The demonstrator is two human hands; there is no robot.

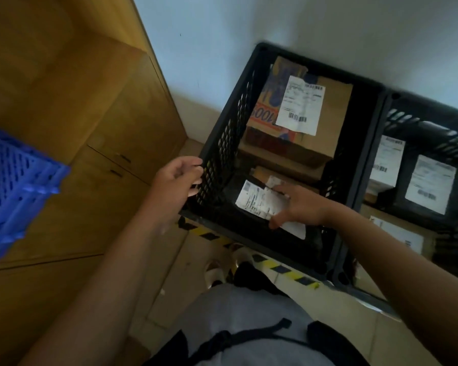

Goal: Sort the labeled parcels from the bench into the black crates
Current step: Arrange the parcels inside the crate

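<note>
Risk sits mid-frame: right hand (299,207), fingers spread flat on the dark labeled parcel (259,200) low inside the left black crate (217,143), may crumple its loose label, while left hand (177,178) hangs loosely curled, empty, beside the rim

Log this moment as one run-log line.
right hand: on dark labeled parcel inside left black crate | left hand: at crate rim
</note>
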